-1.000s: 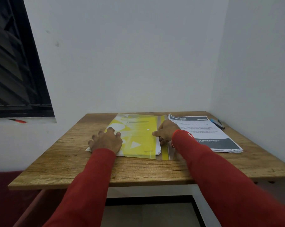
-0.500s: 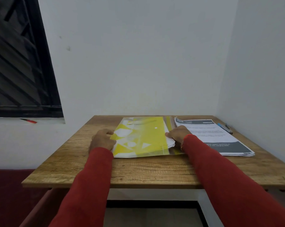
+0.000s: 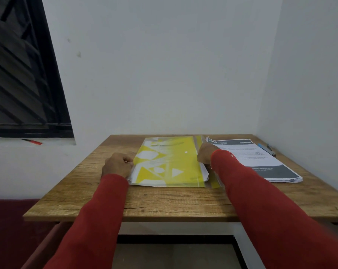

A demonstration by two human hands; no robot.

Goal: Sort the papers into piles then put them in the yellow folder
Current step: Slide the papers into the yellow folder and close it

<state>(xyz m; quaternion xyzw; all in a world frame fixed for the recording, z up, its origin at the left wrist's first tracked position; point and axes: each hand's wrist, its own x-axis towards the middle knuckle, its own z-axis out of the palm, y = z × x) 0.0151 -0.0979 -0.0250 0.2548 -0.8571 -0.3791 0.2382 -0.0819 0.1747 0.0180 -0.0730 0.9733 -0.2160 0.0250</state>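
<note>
Yellow folder [image 3: 170, 164] lying mid-surface [image 3: 164, 202], left hand [image 3: 116, 165] gripping its left edge, right hand [image 3: 205, 153] pinching its right edge, printed paper pile [image 3: 261, 162] sitting right of the folder

Glossy translucent plastic yellow folder [image 3: 170, 162]; matt grained wood table [image 3: 164, 202].

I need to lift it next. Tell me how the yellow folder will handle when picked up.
The yellow folder looks like thin translucent plastic, so it will probably flex and sag if held by one edge. A thick wad of papers shows at its right edge, so expect some weight. They may slip out there.
</note>
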